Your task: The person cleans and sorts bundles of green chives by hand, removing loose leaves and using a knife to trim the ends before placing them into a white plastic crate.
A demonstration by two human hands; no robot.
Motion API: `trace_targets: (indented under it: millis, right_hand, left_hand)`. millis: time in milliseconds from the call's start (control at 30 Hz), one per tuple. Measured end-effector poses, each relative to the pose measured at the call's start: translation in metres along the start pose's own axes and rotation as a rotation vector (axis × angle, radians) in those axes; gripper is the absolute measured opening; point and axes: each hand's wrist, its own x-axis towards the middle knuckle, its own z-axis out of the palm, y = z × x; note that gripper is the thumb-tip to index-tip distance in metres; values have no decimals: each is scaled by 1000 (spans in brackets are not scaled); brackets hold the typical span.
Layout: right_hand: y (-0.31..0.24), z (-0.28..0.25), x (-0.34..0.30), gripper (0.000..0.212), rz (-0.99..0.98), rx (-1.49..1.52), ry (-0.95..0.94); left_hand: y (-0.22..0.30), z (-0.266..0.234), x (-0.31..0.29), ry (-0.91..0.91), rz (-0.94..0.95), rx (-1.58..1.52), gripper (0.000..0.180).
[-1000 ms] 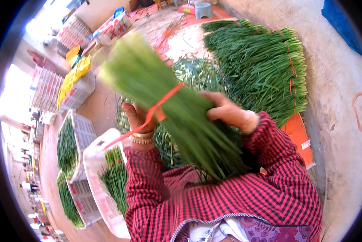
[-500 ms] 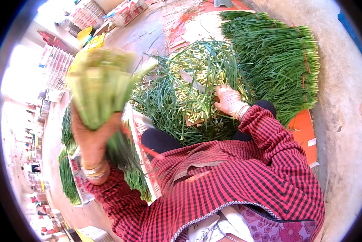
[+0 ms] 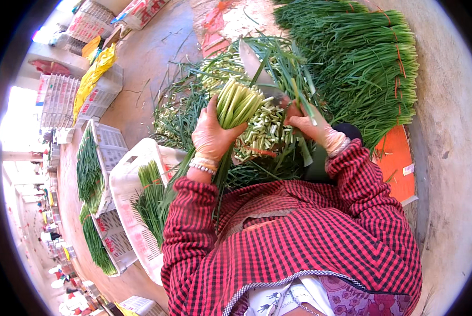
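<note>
A bunch of garlic chives (image 3: pixel 236 102) is gripped in my left hand (image 3: pixel 212 136), pale stem ends pointing up and away, green leaves hanging down beside my wrist. My right hand (image 3: pixel 315 128) is closed around the handle of a knife (image 3: pixel 254 63), the handle mostly hidden by my fingers. Its broad pale blade points away and to the left, just beyond the stem ends and apart from them. A loose green leaf hangs by my right fingers. Under both hands lies a heap of cut stem ends (image 3: pixel 267 131) and stray leaves.
Tied chive bunches (image 3: pixel 362 68) are stacked along the right, above an orange-red sheet (image 3: pixel 394 163). Close on my left stands a white plastic crate (image 3: pixel 128 195) with chives inside. More crates (image 3: pixel 112 139) stand beyond it, and a yellow bag (image 3: pixel 93 81) lies on stacked ones at far left.
My left hand has brought the chive bunch from the left in over the heap. My right hand has lifted the knife from the heap, its blade now angled farther away.
</note>
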Motion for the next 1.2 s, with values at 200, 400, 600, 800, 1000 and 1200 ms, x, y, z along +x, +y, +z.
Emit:
trace_targets:
  millis: [200, 400, 600, 800, 1000, 1200]
  right_hand:
    - [1, -14, -37, 56, -136, 10, 136]
    - [-42, -14, -60, 34, -247, -617, 45]
    - [-30, -10, -43, 24, -325, -889, 23]
    - [-42, -13, -42, 25, -311, -932, -2]
    - [-52, 0, -43, 26, -273, -958, -4]
    - [-59, 1, -43, 25, -200, -1046, -59]
  left_hand:
    - [-18, 63, 18, -170, -136, 73, 131]
    - [-22, 53, 30, -94, 39, 129, 130]
    - [-5, 57, 40, -195, -34, 128, 129]
    - [1, 59, 39, -188, -100, 187, 126]
    - [5, 55, 43, -289, -166, 241, 94]
    - [3, 59, 44, -270, -153, 225, 75]
